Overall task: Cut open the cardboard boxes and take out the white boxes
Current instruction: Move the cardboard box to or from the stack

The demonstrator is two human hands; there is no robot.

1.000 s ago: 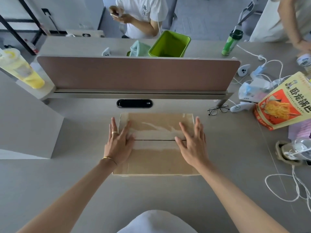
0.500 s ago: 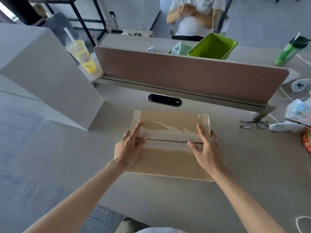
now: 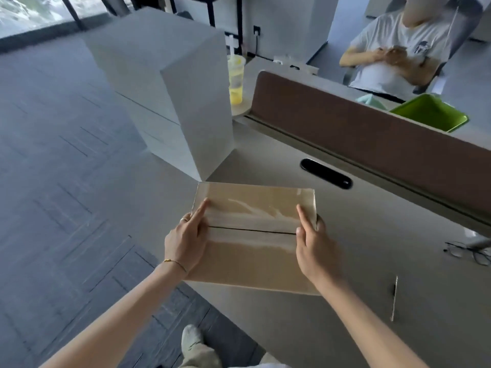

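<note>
The taped cardboard box (image 3: 255, 235) lay flat at the desk (image 3: 372, 301)'s left edge. The left hand (image 3: 186, 243) gripped its left side, index finger extended on top; the right hand (image 3: 316, 248) gripped its right side, fingers wrapped round the edge.

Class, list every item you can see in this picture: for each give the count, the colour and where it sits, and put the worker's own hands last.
cardboard box: one, brown, taped, on the desk's near left edge
desk: one, grey, under the box
tall cabinet: one, white, left of the desk
drink cup: one, yellow, behind the cabinet
divider panel: one, brown, across the desk's far side
cable slot: one, black, before the divider
bin: one, green, beyond the divider
glasses: one pair, dark, right edge
seated person: one, white shirt, top right
left hand: one, on the box's left side
right hand: one, on the box's right side
</note>
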